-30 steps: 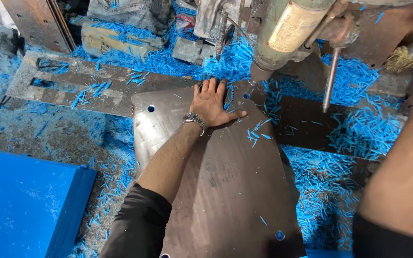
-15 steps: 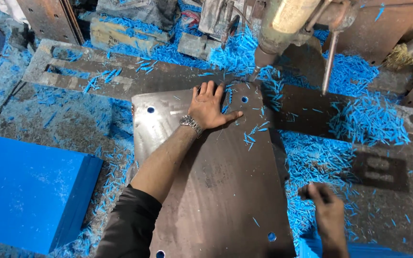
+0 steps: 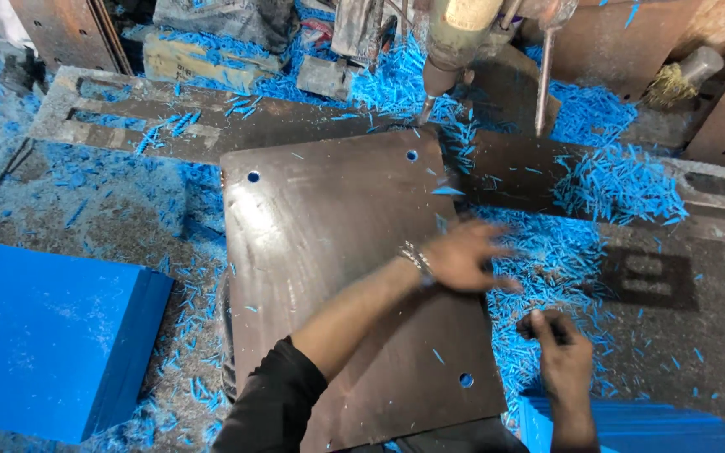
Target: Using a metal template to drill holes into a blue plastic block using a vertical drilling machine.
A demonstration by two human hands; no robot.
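Two bare hands work at the right edge of a large brown metal plate (image 3: 337, 277) lying flat on a bench strewn with blue plastic shavings (image 3: 547, 252). From my remote seat I see the plate's long axis running away from the wearer toward the drill head (image 3: 455, 42), with round holes near its corners. The left hand (image 3: 463, 256), a bracelet at the wrist, is spread wide and blurred over the plate's right edge, fingers reaching out onto the shavings; it holds nothing that I can see. The right hand (image 3: 560, 352) sits just off the plate's lower right side, fingers curled loosely over the shavings; whether it grips any I cannot tell. The plate lies left of both hands, and the left hand is the nearer, overlapping its edge, while the right rests apart from it on the bench. A thick blue slab (image 3: 44, 335) lies well apart at lower left.

Against half a second ago, the left hand has left its flat hold near the plate's far end and swept back and rightward to the near right edge; the right hand stays in much the same spot. A second ago that right hand was raised at the frame's right side
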